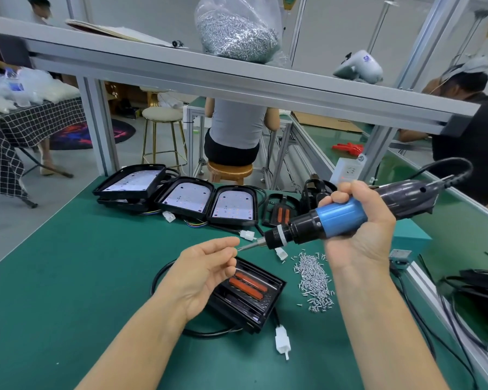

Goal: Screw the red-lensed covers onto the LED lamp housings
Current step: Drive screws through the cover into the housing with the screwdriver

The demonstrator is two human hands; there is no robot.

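My right hand point(361, 229) grips a blue and black electric screwdriver point(335, 218), held level above the bench with its bit pointing left. My left hand point(203, 271) pinches something small at the bit's tip, probably a screw point(238, 248); it is too small to tell. Under my left hand lies a black lamp with a red-lensed cover point(248, 285) on it, its cable looping round it. Several open LED housings point(189, 201) showing white boards sit in a row at the back. Another red-lensed cover point(282, 212) lies beside them.
A heap of loose silver screws point(314, 280) lies on the green mat point(68, 277), right of the lamp. White connectors point(283, 340) trail from cables. A shelf point(237, 77) overhead carries a bag of screws point(237, 32). Black cables hang off the right edge. People sit at benches beyond.
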